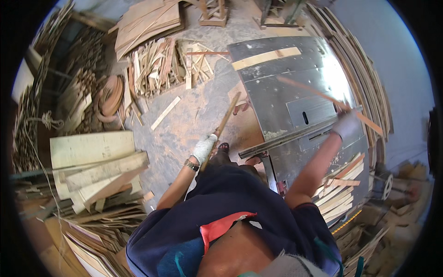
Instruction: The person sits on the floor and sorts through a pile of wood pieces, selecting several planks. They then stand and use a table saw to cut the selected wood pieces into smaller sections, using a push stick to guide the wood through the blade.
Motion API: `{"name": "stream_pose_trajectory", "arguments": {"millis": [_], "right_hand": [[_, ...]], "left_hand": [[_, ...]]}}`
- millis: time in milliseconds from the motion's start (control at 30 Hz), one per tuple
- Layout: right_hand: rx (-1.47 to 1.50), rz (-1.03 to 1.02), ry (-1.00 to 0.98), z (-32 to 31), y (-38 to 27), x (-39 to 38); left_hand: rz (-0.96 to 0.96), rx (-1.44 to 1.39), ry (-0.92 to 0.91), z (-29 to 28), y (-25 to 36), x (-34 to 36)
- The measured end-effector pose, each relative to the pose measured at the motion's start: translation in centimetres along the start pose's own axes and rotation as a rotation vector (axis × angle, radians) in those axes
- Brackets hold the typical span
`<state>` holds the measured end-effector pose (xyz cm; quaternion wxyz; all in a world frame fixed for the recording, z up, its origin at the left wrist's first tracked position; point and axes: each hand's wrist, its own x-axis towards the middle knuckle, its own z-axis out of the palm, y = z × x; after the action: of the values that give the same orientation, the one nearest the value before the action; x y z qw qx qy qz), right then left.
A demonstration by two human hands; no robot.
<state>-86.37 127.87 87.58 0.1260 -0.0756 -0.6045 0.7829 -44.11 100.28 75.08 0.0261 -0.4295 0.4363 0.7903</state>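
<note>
Far to the left, a stack of pale planks (94,159) lies on heaped timber, with thin veneer sheets (87,249) fanned out below it near the person's side. Beyond, on the dusty floor (184,124), a pile of offcut sticks (161,64) spreads out, with coiled strips of brown veneer (110,97) just to its left and a single loose slat (165,113) lying apart in front of it.

The person stands over all this in a dark blue shirt. The left hand (204,148), wrapped in a white glove, has its grip closed around a long brown wooden stick (224,121); the stick rises away from the hand at a tilt, its far end pointing toward the corner of the saw.

To the right stands the metal saw desk (277,92), grey and scuffed. A pale board (266,58) lies flat near its far edge, and a long metal fence rail (295,134) runs across the near part. The right hand (347,125), also gloved, is raised over the desk's right side, its grip closed on a thin reddish wood strip (323,97) that slants up to the left and is blurred. Below that arm, short cut slats (339,189) are stacked by the desk's near right edge, and long strips (364,78) lean along the wall.
</note>
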Motion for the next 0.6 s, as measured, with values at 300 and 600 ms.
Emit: {"name": "stream_pose_trajectory", "arguments": {"millis": [300,600], "right_hand": [[-0.298,0.425,-0.643,28.5,19.2,-12.5],[-1.353,0.192,-0.381,31.8,32.9,-13.6]], "left_hand": [[0.092,-0.311,0.448,-9.9,-6.3,-7.7],[-0.02,-0.461,0.797,-11.8,-17.6,-19.0]]}}
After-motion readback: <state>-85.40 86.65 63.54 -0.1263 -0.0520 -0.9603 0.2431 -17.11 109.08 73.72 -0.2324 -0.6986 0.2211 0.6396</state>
